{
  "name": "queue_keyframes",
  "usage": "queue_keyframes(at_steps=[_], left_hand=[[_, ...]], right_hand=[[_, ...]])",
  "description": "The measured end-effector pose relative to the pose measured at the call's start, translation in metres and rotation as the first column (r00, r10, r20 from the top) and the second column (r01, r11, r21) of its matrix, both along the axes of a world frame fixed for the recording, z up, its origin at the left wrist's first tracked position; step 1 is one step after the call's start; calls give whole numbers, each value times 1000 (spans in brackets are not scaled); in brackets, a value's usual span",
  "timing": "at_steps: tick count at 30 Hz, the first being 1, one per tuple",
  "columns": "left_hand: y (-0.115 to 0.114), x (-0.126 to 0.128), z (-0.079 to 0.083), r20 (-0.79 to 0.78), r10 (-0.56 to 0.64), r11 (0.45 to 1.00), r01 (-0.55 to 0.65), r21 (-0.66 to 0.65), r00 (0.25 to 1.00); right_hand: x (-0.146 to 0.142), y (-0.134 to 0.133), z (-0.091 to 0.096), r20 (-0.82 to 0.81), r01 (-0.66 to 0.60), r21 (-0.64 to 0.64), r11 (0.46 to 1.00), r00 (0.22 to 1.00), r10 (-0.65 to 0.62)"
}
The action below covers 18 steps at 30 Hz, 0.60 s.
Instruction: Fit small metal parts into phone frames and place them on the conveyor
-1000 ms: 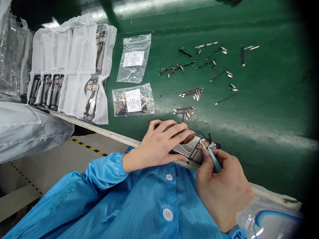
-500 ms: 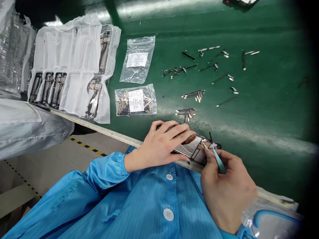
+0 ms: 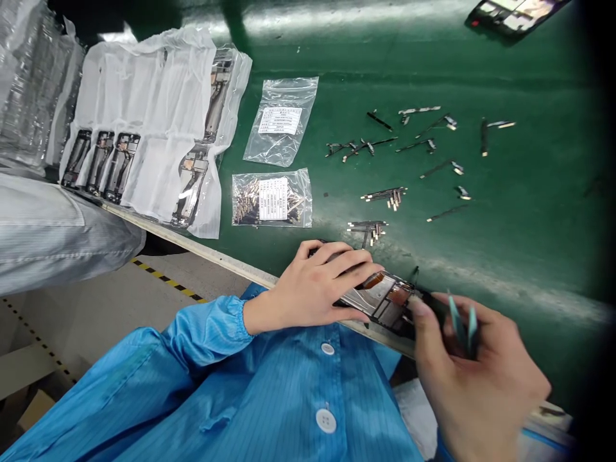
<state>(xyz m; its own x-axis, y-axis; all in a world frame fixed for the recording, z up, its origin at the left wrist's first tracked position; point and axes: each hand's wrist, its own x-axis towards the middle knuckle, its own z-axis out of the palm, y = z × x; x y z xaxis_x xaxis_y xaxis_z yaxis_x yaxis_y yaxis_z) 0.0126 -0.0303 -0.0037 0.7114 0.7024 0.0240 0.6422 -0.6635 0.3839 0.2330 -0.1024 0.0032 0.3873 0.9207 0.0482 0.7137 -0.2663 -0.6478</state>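
Green bench mat point(image 3: 481, 244): phone frame point(image 3: 385, 300) at the near edge.
Left hand point(image 3: 312, 289) lies flat on the frame, fingers extended, pressing it down. Right hand point(image 3: 476, 378) pinches teal tweezers point(image 3: 461, 326), tips raised clear; its thumb touches the frame's right end.

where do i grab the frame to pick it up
By its two long edges, on the bare right half of the frame, pinching across the narrow width from the near side. It lies flat along the table edge; the left hand covers its left half, an orange flex sits on top, and the right hand with tweezers is at its end.
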Motion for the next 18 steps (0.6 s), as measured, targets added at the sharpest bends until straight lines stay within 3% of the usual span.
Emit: queue_keyframes(at_steps=[2,4,7,10,14,16,18], left_hand=[[0,0,1,10,6,1000,-6,-8,1000],[-1,0,1,23,14,1000,-14,-9,1000],[-1,0,2,48,23,1000,-22,-9,999],[-1,0,3,64,20,1000,-19,-12,998],[0,-1,6,65,22,1000,-21,-23,998],[0,-1,7,78,30,999,-28,-27,997],[-1,-1,6,93,37,999,-35,-29,995]], right_hand=[[-3,6,-1,89,-187,47,981,979,183],[-5,11,-2,136,-288,84,954,952,275],[-1,16,0,103,-281,126,951,958,269],[9,31,13,-5,-172,193,966,984,176],[15,87,32,-38,-121,168,978,991,129],[10,126,32,-78,-129,90,988,988,136],[2,161,26,-129,-182,97,978,972,194]])
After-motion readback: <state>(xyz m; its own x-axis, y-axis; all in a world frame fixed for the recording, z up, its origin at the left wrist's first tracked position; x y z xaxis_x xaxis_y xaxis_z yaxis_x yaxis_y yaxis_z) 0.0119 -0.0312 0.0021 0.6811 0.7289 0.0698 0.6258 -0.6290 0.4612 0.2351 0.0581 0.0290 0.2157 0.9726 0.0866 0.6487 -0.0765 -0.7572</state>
